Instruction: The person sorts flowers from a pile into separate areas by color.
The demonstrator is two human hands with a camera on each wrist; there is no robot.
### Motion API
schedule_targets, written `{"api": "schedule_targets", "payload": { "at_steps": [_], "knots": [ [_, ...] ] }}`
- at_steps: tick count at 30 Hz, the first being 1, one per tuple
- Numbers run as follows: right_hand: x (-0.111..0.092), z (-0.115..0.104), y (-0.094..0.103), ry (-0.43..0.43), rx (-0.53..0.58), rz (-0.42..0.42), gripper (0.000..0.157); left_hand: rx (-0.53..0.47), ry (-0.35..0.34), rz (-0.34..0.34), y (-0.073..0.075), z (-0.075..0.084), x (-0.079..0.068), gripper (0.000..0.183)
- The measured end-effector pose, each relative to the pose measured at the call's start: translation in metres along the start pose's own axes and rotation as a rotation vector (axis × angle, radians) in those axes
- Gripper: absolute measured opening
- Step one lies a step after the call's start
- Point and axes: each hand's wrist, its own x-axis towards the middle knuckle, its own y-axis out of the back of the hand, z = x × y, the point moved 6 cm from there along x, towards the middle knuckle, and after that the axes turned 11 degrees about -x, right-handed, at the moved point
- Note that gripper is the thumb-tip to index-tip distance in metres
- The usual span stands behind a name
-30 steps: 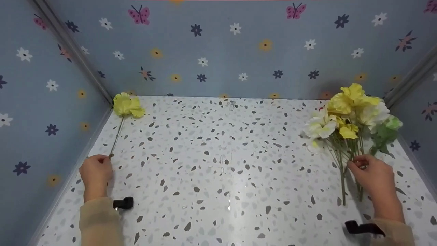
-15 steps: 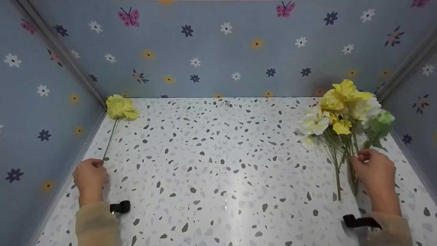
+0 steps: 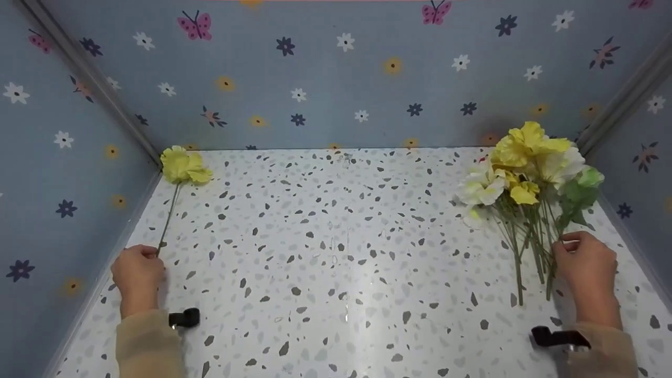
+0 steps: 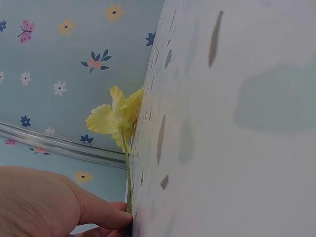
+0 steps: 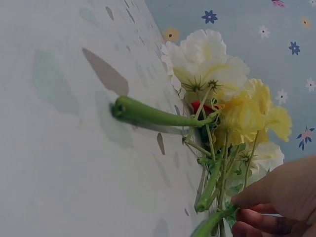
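A: What is in the grip of the left hand [image 3: 137, 270]?
B: A thin stem [image 4: 129, 182], pinched between thumb and finger, well below its yellow flower [image 3: 184, 167], probably to spare the petals.
A: And the right hand [image 3: 585, 265]?
B: Its thumb and finger pinch a green stem [image 5: 215, 221] in the mixed bunch [image 3: 522, 191], below the blooms, likely because those crowd together higher up.
A: Where does everything lie?
B: On the speckled bench [image 3: 294, 265], the yellow flower near the left corner and the bunch near the right, both with blooms toward the patterned back wall [image 3: 325, 68].
A: Why that way round?
B: I'd guess so the stems run toward the person, within easy reach.
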Motion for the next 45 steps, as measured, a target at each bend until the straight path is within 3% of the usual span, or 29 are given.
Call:
{"api": "schedule_targets", "payload": {
  "at_steps": [9, 13, 19, 25, 29, 38, 41, 45],
  "knots": [
    [0.001, 0.006, 0.002, 0.008, 0.004, 0.005, 0.044, -0.010, 0.051, -0.030, 0.005, 0.005, -0.003, 0.040],
    [0.001, 0.009, 0.001, -0.010, 0.002, -0.041, 0.048, -0.011, 0.068, -0.048, 0.006, 0.009, -0.005, 0.043],
    [0.002, 0.009, 0.001, 0.009, 0.021, -0.078, 0.047, -0.003, 0.005, -0.039, 0.006, 0.022, -0.008, 0.042],
    [0.003, 0.011, -0.002, -0.010, 0.055, -0.186, 0.054, -0.001, -0.025, -0.023, 0.006, 0.040, -0.015, 0.044],
    [0.002, 0.008, 0.003, -0.003, 0.053, -0.188, 0.052, 0.002, -0.062, -0.015, 0.003, 0.051, -0.020, 0.042],
    [-0.007, -0.012, 0.030, -0.004, 0.055, -0.088, 0.045, -0.081, -0.164, -0.068, -0.020, 0.083, -0.034, 0.041],
    [-0.012, -0.028, 0.034, -0.015, 0.163, -0.078, 0.047, -0.149, -0.210, -0.101, -0.033, 0.104, -0.047, 0.039],
    [-0.021, -0.062, 0.030, -0.015, 0.433, -0.052, 0.044, -0.250, -0.277, -0.148, -0.061, 0.137, -0.068, 0.032]
  ]
}}
